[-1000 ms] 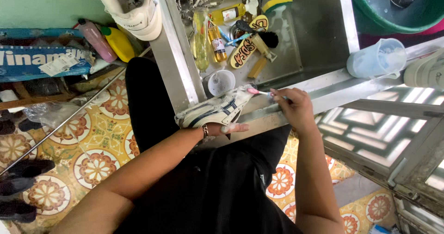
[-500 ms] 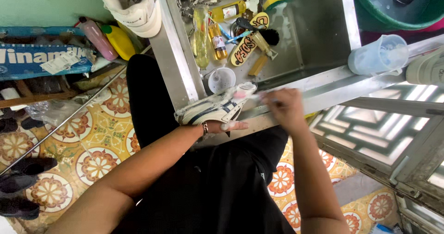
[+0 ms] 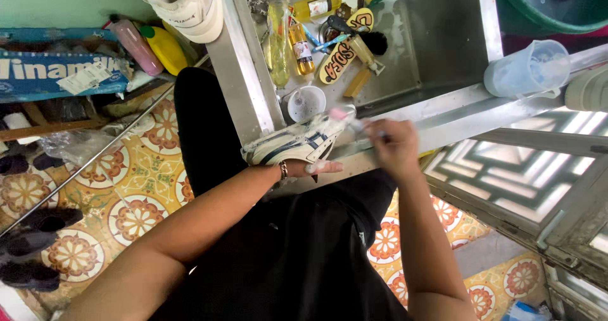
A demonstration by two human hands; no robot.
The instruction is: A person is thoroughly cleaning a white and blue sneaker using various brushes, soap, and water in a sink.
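At the far left of the frame, dark shoes [image 3: 38, 245] lie on the patterned floor tiles [image 3: 133, 194], with a blue cardboard box [image 3: 50, 74] above them in the upper left. Next to the box lean a pink bottle [image 3: 136, 45] and a yellow bottle [image 3: 166, 48]. A white sneaker [image 3: 190, 7] sits at the top, against the metal edge of the steel sink [image 3: 443, 36].

In the centre, the left hand [image 3: 310, 167] is clenched under a white sneaker with dark blue stripes [image 3: 294, 145], holding it over the front rim of the sink. Just above it, inside the sink, stand a small white cup [image 3: 306, 102], amber bottles [image 3: 303, 48] and brushes [image 3: 361, 45].

Right of the shoe, the right hand [image 3: 392, 147] is closed around a thin pink-headed toothbrush [image 3: 345, 117], whose head touches the toe of the striped sneaker; the hand is blurred.

Farther right, a clear plastic measuring jug [image 3: 529, 70] stands on the sink's rim, and a green basin [image 3: 551, 4] fills the upper right corner.
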